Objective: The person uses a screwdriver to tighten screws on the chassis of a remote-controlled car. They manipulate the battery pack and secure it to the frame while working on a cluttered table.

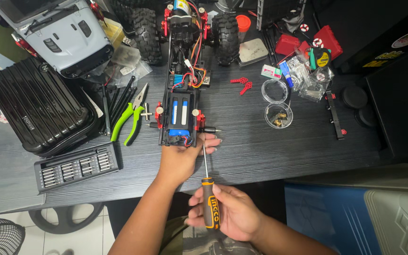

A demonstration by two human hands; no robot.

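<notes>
Nearest the camera, the right hand [230, 215] is wrapped tight around the orange and black handle of a screwdriver [208, 189], whose thin shaft runs up and away from the grip to a tip just beside the fingers of the other hand. The left hand [180, 158] sits just above that grip, its fingers closed on the near end of a model car chassis [181, 111], which lies on the dark table [270, 146] and stretches away from the hands toward its big knobbly tyres.

Far to the left of the grip lies a black ribbed case [36, 106], with a tray of screwdriver bits [76, 166] just in front of it. Closer in, still left of the chassis, lie green-handled pliers [131, 118]. Up and left of these sits a grey car body [57, 33]. To the right of the chassis, well apart from the hands, stand two small clear round dishes [277, 104], the nearer one holding brass parts. Beyond them is a yellow tape measure [321, 57] among small clear bags.
</notes>
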